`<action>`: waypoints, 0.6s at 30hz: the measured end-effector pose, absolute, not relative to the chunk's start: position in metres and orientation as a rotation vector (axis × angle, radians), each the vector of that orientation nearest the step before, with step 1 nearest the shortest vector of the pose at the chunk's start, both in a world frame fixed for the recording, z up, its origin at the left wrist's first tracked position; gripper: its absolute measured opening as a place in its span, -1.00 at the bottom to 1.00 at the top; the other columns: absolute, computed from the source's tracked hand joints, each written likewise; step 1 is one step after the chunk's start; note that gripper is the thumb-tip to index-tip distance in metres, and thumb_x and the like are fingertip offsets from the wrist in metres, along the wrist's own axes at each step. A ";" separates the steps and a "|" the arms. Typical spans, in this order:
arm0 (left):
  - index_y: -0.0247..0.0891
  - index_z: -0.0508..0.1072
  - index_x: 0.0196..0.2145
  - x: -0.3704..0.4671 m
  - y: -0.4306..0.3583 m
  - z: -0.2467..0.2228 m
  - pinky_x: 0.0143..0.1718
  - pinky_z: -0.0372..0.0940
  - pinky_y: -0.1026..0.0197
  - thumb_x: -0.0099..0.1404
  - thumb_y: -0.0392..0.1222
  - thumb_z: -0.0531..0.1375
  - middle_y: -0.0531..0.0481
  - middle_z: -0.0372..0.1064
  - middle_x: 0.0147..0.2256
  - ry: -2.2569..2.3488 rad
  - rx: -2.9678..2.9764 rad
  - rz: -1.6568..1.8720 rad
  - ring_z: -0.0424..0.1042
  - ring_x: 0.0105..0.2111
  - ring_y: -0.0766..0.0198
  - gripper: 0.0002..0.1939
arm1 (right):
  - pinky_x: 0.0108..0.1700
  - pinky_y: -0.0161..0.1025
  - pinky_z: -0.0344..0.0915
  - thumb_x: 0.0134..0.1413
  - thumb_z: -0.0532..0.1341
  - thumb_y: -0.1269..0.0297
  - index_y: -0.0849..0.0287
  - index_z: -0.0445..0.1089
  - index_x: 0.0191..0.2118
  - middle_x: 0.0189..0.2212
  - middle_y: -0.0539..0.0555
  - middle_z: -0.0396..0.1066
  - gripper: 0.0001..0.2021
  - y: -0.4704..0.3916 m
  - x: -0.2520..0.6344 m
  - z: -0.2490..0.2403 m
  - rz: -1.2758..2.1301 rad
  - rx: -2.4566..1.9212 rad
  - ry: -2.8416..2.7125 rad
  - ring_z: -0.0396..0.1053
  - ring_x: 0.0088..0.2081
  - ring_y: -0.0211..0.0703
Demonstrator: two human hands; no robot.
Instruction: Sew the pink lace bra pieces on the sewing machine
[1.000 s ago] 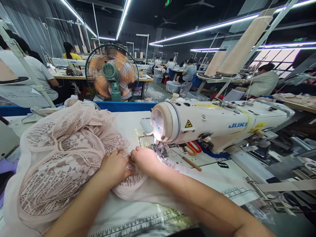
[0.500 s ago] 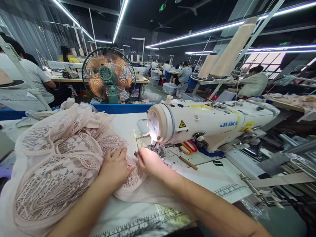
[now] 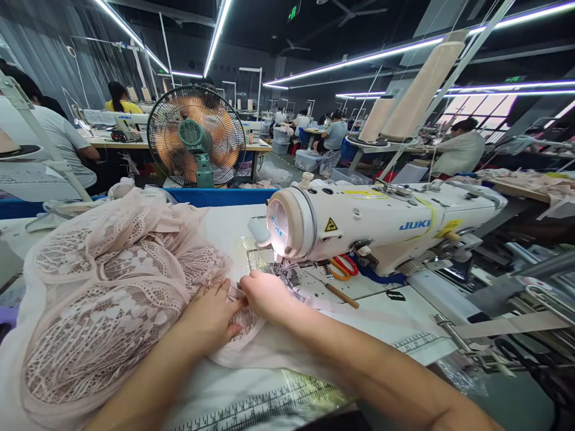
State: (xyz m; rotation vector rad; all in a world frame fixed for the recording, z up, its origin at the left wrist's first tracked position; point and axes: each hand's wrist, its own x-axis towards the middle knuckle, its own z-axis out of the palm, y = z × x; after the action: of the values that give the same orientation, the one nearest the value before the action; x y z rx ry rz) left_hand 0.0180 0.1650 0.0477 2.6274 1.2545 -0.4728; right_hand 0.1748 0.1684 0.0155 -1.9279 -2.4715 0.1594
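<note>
Pale pink lace bra pieces lie in a heap across the left of the table. My left hand rests on the lace, palm down, with its fingers spread and thumb apart. Close beside it, my right hand is closed in a pinch at the lace edge, in front of the sewing machine's needle area. A small dark tip shows at its fingertips; what it belongs to is hidden by the hand. The white JUKI sewing machine has its lamp lit over the presser foot.
Orange-handled scissors and a wooden-handled tool lie under the machine arm. Printed rulers run along the table front. Thread cones stand behind the machine. A fan and several seated people are beyond.
My right hand has shifted slightly left, toward my left hand. The left hand's index finger now reaches further right, close to the right fingertips. The lace has barely moved.
</note>
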 end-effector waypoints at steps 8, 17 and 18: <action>-0.09 0.34 0.23 0.018 0.166 0.045 0.29 -0.06 -0.30 0.31 -0.08 0.19 -0.31 -0.06 0.37 1.269 2.622 -0.443 -0.01 0.35 -0.18 -0.47 | -0.39 -0.26 0.24 0.15 0.13 0.41 0.18 0.42 -0.12 -0.24 0.16 0.46 -0.79 0.168 0.168 0.019 0.116 -1.947 -2.523 0.46 -0.29 -0.06; -0.09 0.31 0.26 0.020 0.166 0.046 0.30 -0.05 -0.26 0.34 -0.04 0.18 -0.38 -0.07 0.36 1.272 2.643 -0.501 -0.03 0.35 -0.20 -0.45 | -0.39 -0.28 0.27 0.14 0.17 0.38 0.19 0.44 -0.11 -0.24 0.16 0.47 -0.80 0.170 0.172 0.024 0.130 -1.892 -2.610 0.48 -0.30 -0.07; -0.08 0.29 0.27 0.020 0.166 0.046 0.29 -0.04 -0.27 0.34 -0.03 0.17 -0.38 -0.07 0.36 1.274 2.647 -0.504 -0.02 0.35 -0.21 -0.45 | -0.39 -0.27 0.27 0.14 0.18 0.39 0.19 0.44 -0.11 -0.25 0.16 0.47 -0.79 0.169 0.173 0.025 0.132 -1.884 -2.618 0.48 -0.30 -0.06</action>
State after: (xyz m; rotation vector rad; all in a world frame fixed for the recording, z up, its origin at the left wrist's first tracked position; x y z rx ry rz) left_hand 0.0205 0.1662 0.0459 2.6470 1.2738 -0.5045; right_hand 0.1730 0.1693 0.0252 -1.8844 -2.6176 0.1316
